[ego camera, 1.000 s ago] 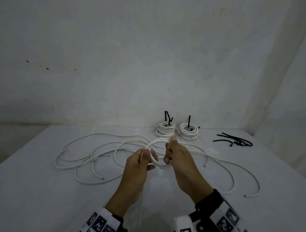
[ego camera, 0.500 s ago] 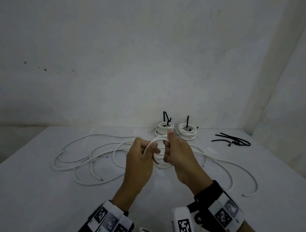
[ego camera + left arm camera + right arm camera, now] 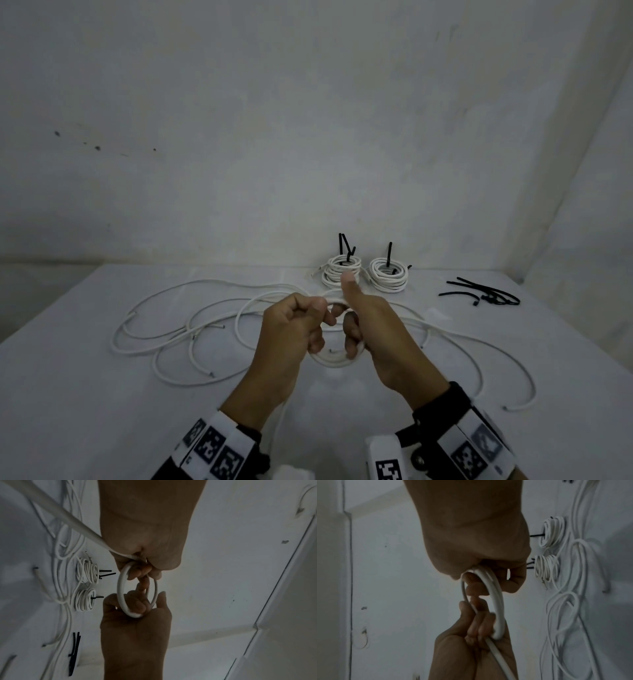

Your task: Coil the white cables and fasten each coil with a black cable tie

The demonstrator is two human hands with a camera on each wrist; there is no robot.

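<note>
Just hands (image 3: 291, 329) mid-table, coil (image 3: 334, 359) aloft

The head camera looks forward and down over the counter (image 3: 85, 394) toward the wall. Each wrist camera sits close behind its own hand, looking along it, the scene turned sideways. All three views share the small cable loop (image 3: 334, 358) (image 3: 122, 595) (image 3: 496, 601) held between both hands, and the two tied coils (image 3: 388, 279) (image 3: 84, 599) (image 3: 552, 532) beyond.

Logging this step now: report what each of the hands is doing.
Left hand: closed, fingers curled round the small coil of white round cable.
Right hand: closed, gripping the same coil, thumb raised.
</note>
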